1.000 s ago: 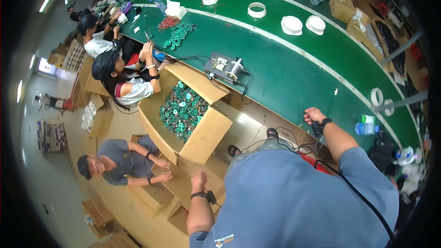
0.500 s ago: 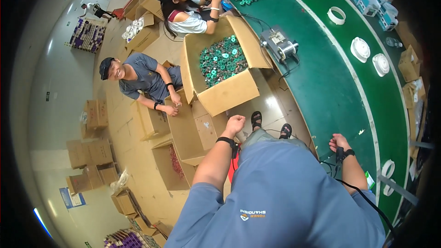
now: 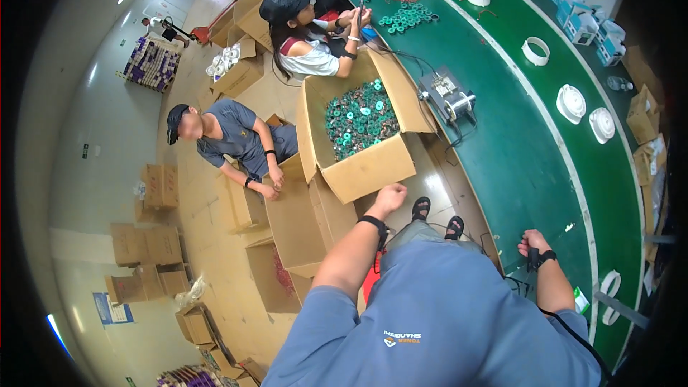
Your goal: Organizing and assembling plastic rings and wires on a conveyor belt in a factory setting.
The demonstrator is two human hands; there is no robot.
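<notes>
My left hand [image 3: 390,199] is loosely closed, with nothing showing in it, just below the near corner of a big open carton [image 3: 373,178]. That carton holds a heap of green ring-shaped coils [image 3: 358,116]. Over the near edge of the green workbench [image 3: 519,204], my right hand [image 3: 532,242] has its fingers curled in, and no object shows in them. Each of my wrists wears a black band. A small metal machine [image 3: 448,97] with cables stands on the bench, beyond my right hand.
A seated co-worker in grey [image 3: 240,132] rests both hands by an open carton [image 3: 290,226]. Another co-worker [image 3: 315,50] works at the bench beside green rings [image 3: 408,18]. White round housings [image 3: 571,104] lie on the green belt. Red parts [image 3: 283,272] fill a lower carton.
The whole view has shifted, so bench and cartons sit further right and slightly lower. My left hand now appears nearer the coil carton. The seated co-worker's head has turned.
</notes>
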